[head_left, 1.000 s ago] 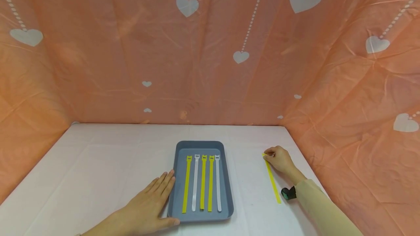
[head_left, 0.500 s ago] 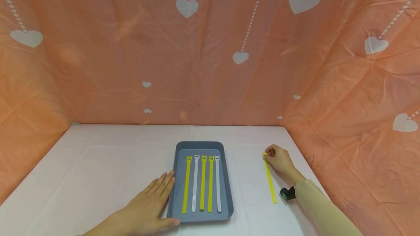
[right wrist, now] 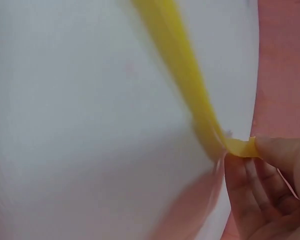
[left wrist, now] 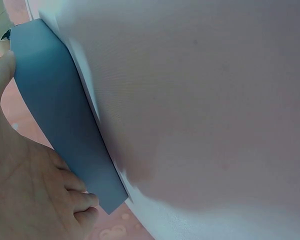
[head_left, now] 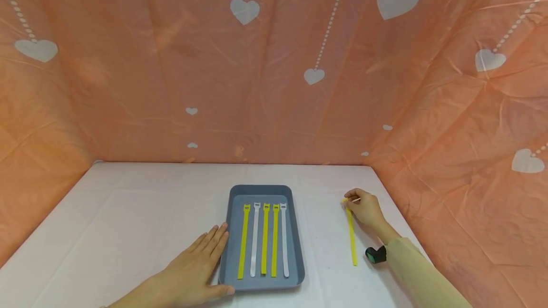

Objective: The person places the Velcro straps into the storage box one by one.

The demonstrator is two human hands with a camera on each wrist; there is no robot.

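A blue-grey tray (head_left: 259, 285) stands on the white table in the head view. Several slotted hook-and-loop cable ties lie side by side in it, some yellow, such as the leftmost cable tie (head_left: 243, 244), and two white, one being the white cable tie (head_left: 254, 241). My left hand (head_left: 192, 263) rests along the tray's left side, fingers straight, thumb at the near corner; the left wrist view shows the tray's outer wall (left wrist: 65, 110). Right of the tray, my right hand (head_left: 366, 210) pinches one end of another yellow cable tie (head_left: 352, 236) between thumb and fingers.
The white tabletop (head_left: 141, 203) extends on both sides of the tray. An orange curtain (head_left: 274, 84) with white hearts hangs behind it and at its sides. A dark wrist device (head_left: 376, 254) sits at the right sleeve.
The lower end of the yellow cable tie in my right hand has swung left, so it hangs straighter. My left hand and the tray have stayed put.
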